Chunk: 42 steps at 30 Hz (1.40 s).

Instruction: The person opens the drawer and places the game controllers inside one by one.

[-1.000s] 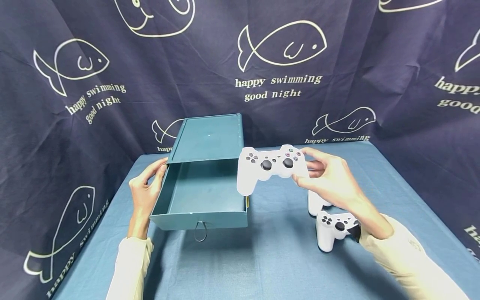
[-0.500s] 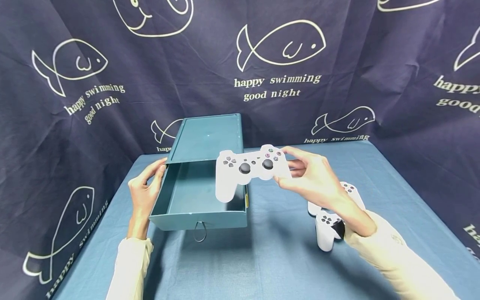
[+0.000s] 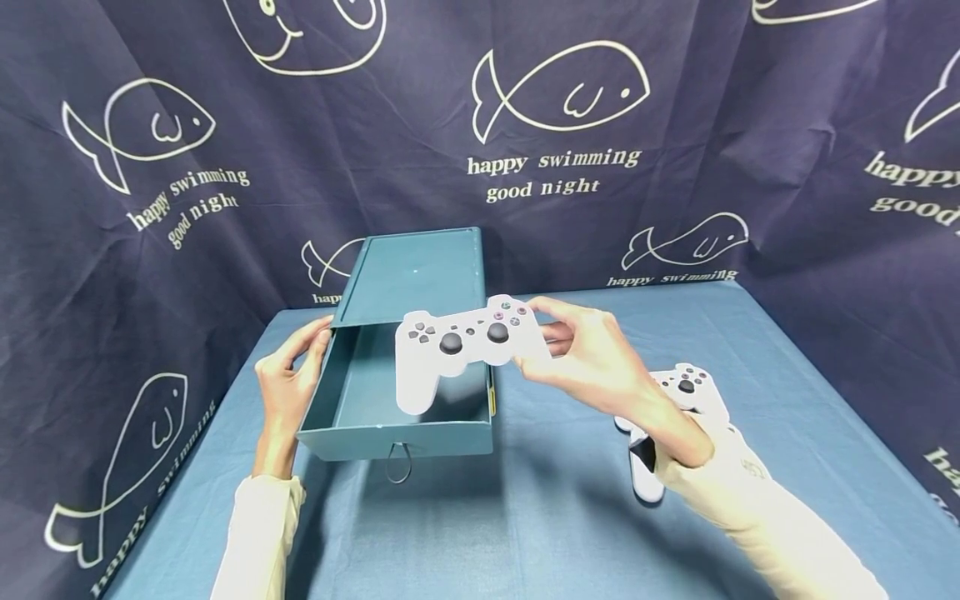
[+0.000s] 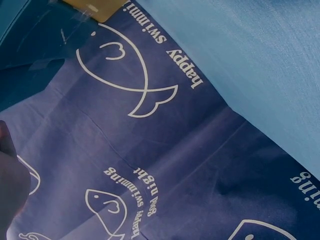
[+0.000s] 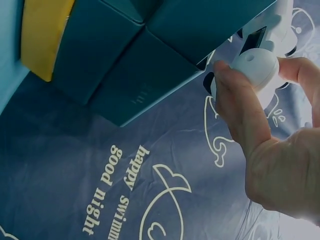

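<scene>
My right hand [image 3: 592, 358] holds a white game controller [image 3: 472, 344] by its right end, thumb and fingers on opposite sides. The controller hangs tilted over the open drawer [image 3: 442, 442] of a teal box [image 3: 420, 275]. In the right wrist view, the thumb and fingers pinch the controller's rounded handle [image 5: 255, 65] beside the box wall. At the box's left side, my left hand [image 3: 288, 383] grips the edge where the drawer meets the cover. Only part of that hand [image 4: 12, 185] shows in the left wrist view.
Two more white controllers lie on the blue tablecloth [image 3: 570, 517] at right: a farther one [image 3: 701, 400] and a nearer one [image 3: 647, 483], partly hidden by my right arm. A wire ring [image 3: 400, 464] hangs from the drawer front. Dark fish-print cloth [image 3: 555, 225] stands behind.
My right hand has carried the controller leftward, from the drawer's right edge to above its interior, and it now sits slightly lower. My left hand and the box have stayed put.
</scene>
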{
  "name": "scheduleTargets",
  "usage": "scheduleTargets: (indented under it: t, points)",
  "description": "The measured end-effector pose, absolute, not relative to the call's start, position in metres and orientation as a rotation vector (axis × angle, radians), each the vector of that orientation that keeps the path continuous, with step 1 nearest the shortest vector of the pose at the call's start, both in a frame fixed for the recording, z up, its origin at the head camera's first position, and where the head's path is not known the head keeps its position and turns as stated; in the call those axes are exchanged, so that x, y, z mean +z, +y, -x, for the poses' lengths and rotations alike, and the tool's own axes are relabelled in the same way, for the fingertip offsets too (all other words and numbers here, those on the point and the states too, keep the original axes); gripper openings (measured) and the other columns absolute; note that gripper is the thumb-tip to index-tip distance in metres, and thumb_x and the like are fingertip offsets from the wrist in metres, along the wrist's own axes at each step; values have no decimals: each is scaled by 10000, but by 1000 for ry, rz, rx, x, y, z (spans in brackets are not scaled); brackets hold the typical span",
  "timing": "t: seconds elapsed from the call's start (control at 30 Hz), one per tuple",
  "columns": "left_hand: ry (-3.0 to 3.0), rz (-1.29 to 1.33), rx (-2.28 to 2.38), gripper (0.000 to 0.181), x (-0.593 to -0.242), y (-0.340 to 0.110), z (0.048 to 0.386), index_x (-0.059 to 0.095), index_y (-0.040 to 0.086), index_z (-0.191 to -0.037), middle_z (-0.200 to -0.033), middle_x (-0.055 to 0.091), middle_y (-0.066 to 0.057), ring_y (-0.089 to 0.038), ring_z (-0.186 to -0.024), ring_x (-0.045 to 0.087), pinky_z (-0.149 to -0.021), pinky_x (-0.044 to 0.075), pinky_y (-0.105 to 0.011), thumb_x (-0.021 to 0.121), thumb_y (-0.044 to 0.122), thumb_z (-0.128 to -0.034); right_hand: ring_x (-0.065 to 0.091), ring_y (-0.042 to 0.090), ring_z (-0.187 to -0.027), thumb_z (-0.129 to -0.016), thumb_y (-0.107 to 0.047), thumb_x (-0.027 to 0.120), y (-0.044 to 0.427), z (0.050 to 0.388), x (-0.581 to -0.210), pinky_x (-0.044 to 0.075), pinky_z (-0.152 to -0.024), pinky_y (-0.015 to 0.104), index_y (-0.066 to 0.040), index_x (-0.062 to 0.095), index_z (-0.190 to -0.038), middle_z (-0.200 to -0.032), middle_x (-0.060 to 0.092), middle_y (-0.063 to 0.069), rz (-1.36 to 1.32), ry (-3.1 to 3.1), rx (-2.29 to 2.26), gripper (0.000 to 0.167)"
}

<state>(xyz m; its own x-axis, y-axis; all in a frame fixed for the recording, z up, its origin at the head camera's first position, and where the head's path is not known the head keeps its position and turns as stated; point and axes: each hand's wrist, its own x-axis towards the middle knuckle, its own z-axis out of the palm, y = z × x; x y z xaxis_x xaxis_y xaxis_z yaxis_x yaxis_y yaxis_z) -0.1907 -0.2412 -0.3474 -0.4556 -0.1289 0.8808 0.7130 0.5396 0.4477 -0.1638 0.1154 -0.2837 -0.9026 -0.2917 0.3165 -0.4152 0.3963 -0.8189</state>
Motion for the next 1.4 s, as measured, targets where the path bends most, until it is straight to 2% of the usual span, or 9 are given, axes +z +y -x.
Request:
scheduleTargets:
  t: [0.23,0.47,0.57,0.73,0.8,1.0,1.23,1.4]
  points:
    - [-1790,483,-1063,140,-346,-240,189,744,-138,-1056,-941,729,-296,81,-891,672,-805,476,-116,706,-81,-933,752,139,-947,-813,-129,782,107,165,-280,578,-741,368,-129,670,-1305,-1070,776,58,-675,-2560,1469,504]
    - [-1794,472,-1075,156,-346,-240,189,750,-125,-1065,-949,734,-287,12,-883,707,-792,478,-116,712,-15,-961,753,117,-912,-812,-140,780,98,161,-274,555,-729,378,-139,681,-1286,-1027,784,19,-718,-2568,1419,484]
    - [-1797,467,-1072,167,-346,-240,189,752,-120,-1069,-953,736,-283,-26,-883,724,-793,480,-119,711,8,-970,751,95,-872,-807,-143,774,94,160,-271,532,-709,380,-153,690,-1259,-995,787,-12,-721,-2571,1402,460]
    - [-1802,470,-1076,144,-345,-240,188,745,-131,-1067,-949,733,-289,20,-900,708,-809,486,-122,703,-77,-940,735,56,-816,-796,-157,760,87,159,-267,490,-673,375,-180,698,-1218,-972,786,-48,-733,-2580,1362,426]
    - [-1805,468,-1078,154,-345,-240,188,741,-135,-1066,-947,731,-294,47,-907,697,-820,487,-121,698,-122,-919,725,60,-783,-793,-164,753,84,159,-266,472,-646,373,-186,697,-1202,-958,784,-66,-742,-2581,1347,413]
    - [-1809,455,-1070,147,-346,-240,187,747,-125,-1070,-936,733,-289,39,-895,698,-806,481,-117,704,-74,-939,684,107,-678,-781,-177,740,78,160,-265,422,-569,366,-186,694,-1161,-918,780,-79,-754,-2582,1320,383]
    - [-1805,454,-1068,153,-347,-241,188,747,-122,-1076,-931,732,-291,36,-896,699,-807,481,-119,708,-66,-940,739,72,-901,-769,-185,743,74,160,-267,512,-630,360,-171,705,-1171,-971,782,-23,-746,-2570,1301,404]
    - [-1803,453,-1072,157,-347,-240,188,748,-121,-1074,-929,733,-288,3,-894,714,-804,484,-123,711,-23,-957,740,75,-908,-766,-184,736,73,160,-267,522,-662,366,-156,704,-1181,-969,781,-17,-747,-2567,1283,417]
